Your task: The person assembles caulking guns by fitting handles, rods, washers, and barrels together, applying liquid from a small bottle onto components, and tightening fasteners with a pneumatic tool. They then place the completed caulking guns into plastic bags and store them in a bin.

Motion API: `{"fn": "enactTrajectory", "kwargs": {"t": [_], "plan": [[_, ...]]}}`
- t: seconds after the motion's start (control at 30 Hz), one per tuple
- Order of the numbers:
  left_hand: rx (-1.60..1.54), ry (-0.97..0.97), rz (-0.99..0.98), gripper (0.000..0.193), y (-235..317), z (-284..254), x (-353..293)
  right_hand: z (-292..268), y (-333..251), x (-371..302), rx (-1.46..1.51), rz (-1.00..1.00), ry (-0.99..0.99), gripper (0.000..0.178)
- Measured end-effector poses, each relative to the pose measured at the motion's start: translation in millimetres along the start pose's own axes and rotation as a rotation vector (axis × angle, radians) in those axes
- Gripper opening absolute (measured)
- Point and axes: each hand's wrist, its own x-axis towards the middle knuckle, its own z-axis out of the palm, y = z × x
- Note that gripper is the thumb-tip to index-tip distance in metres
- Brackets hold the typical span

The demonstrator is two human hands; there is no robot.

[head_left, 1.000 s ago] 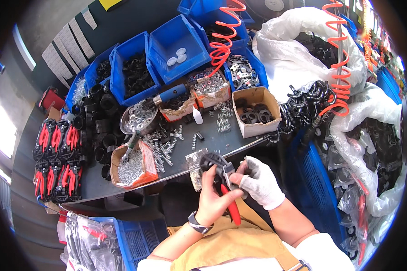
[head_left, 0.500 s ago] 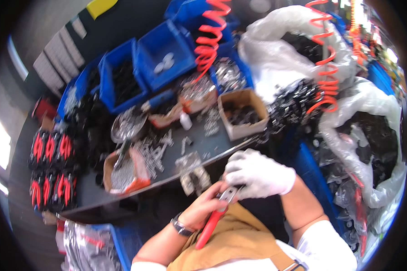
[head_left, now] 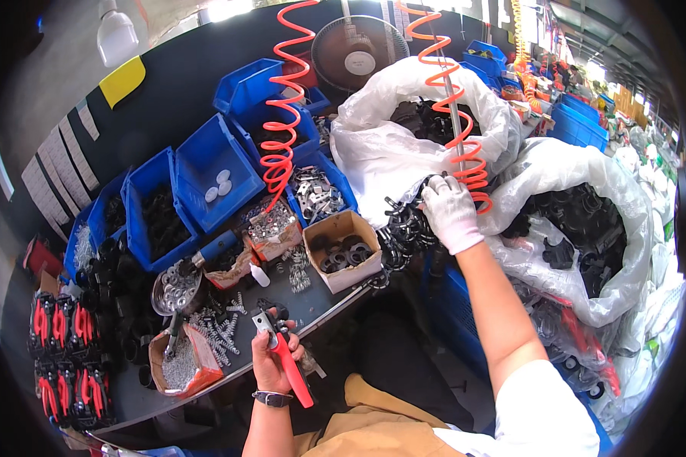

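Note:
My bare left hand (head_left: 264,367), with a watch on the wrist, is closed round hand pruners (head_left: 291,371) with a red handle and a grey metal head. It is held over the front edge of the bench. Out to the right, my white-gloved right hand (head_left: 447,204) lies on a heap of shiny black metal parts (head_left: 404,232). Its fingers are curled at the heap's top, and whatever they grip there is hidden. A cardboard box of dark rings (head_left: 344,282) stands left of the heap.
Blue bins (head_left: 215,179) line the back of the bench. Springs (head_left: 219,335), a bowl of washers (head_left: 177,288) and a box of small metal bits (head_left: 183,369) lie at left. Red-handled tools (head_left: 61,324) are stacked far left. Big plastic sacks (head_left: 587,175) stand right; coiled red hoses (head_left: 286,114) hang overhead.
My hands have parted. The right hand has gone from the pruners out to the black heap, while the left has moved left with the pruners. The view has shifted to the right and upward.

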Motion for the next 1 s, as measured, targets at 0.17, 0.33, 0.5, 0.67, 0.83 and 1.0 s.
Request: {"fn": "enactTrajectory", "kwargs": {"t": [0.17,0.33,0.5,0.67,0.83,1.0], "plan": [[0.037,-0.026,0.042,0.052,-5,1,-2,-7,13,2,-0.158,-0.19,0.02,0.024],[0.067,-0.023,0.087,0.051,-2,-6,-14,-113,-45,-57,-0.219,0.139,-0.097,0.014],[0.122,-0.075,0.09,0.053,-13,12,-7,-44,-78,-3,-0.165,0.357,-0.284,0.03],[0.262,-0.043,0.114,0.054,-13,2,-8,-90,-57,-50,0.06,0.311,-0.251,0.019],[0.328,-0.022,0.141,0.05,-17,16,-10,-259,36,-216,-0.148,0.432,-0.111,0.028],[0.226,0.029,0.12,0.047,-1,11,-12,-278,172,-363,0.363,0.856,0.109,0.025]]}}
